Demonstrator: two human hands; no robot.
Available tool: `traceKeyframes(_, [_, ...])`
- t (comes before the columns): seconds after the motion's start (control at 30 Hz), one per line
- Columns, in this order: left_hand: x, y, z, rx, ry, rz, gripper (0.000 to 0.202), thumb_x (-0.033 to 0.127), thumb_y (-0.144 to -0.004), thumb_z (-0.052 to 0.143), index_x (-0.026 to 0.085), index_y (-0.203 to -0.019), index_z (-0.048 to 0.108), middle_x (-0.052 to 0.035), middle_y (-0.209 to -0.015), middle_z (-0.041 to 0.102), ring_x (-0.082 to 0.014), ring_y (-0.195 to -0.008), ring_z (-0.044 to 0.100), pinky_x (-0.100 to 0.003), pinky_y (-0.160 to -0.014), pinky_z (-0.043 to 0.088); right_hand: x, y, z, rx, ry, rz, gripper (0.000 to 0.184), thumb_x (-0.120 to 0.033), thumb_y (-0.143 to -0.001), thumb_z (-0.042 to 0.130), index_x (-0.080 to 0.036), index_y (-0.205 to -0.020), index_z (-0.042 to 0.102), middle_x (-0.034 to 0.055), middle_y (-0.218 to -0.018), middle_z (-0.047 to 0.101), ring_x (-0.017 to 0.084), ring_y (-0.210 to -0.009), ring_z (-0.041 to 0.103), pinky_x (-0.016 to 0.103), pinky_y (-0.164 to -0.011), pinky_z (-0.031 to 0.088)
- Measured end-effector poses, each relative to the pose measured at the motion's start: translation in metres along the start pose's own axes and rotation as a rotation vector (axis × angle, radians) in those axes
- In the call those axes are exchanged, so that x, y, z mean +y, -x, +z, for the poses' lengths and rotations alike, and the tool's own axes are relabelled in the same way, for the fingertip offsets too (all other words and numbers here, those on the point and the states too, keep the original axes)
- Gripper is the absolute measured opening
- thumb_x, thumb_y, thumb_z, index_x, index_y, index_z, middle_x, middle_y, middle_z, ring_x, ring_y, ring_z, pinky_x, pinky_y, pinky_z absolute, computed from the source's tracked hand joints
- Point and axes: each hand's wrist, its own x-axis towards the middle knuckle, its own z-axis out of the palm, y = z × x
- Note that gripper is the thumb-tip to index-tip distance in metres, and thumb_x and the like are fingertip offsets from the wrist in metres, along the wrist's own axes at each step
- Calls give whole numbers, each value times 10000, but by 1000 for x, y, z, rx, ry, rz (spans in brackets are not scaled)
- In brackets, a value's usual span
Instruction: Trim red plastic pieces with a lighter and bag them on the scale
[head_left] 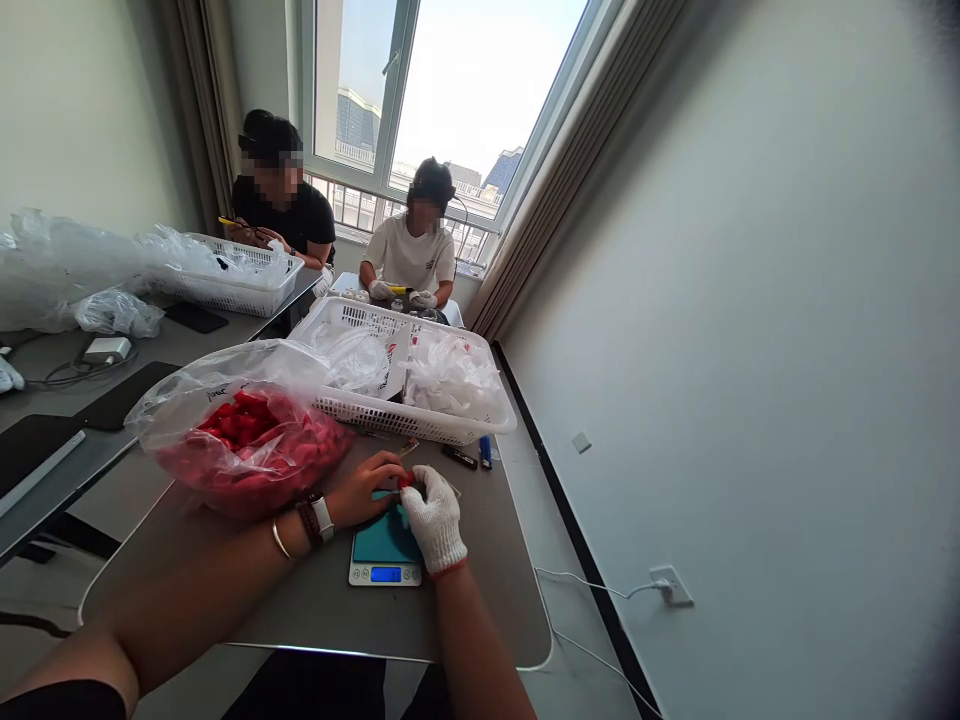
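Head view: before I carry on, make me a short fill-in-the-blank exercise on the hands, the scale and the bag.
1. The left hand is bare; the other hand, the ____ one, wears a glove.
2. The piece at the fingers and the pile in the bag are both ____.
3. On the scale, the lit display glows ____.

Missing words: right; red; blue.

The head camera looked forward and down from just behind the table's near edge, out toward the window.
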Motion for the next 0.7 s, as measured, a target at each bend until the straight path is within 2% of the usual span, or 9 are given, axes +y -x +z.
traceKeyframes(0.1, [0,0,0,15,-1,13,309,59,-784,615,206,-1053,579,-71,-1114,530,-196,-1032,568,-354,-898,520,-1,1,2,-20,-45,-4,143,-287,-768,518,-183,-795,612,0,-737,608,155,-687,544,256,-672,421])
traceKeyframes(0.3, [2,0,-2,59,-32,34,258,86,-801,620,190,-1036,592,-54,-1022,558,-152,-851,585,-300,-793,539,-2,1,4,-24,-97,24,125,-301,-753,538,-189,-771,588,-22,-694,564,140,-653,511,244,-639,420])
traceKeyframes(0.53, [4,0,-3,66,-69,24,217,133,-853,572,189,-1060,609,-78,-1045,607,-175,-886,612,-306,-788,539,4,0,7,-7,-133,104,177,-341,-737,564,-190,-828,581,-24,-713,563,139,-661,523,251,-651,449])
traceKeyframes(0.7, [1,-1,-4,87,-47,-123,239,87,-882,438,180,-1032,599,-65,-992,684,-184,-903,641,-321,-827,523,7,0,9,1,-76,74,179,-319,-727,595,-187,-849,600,-10,-759,601,145,-696,553,261,-689,454])
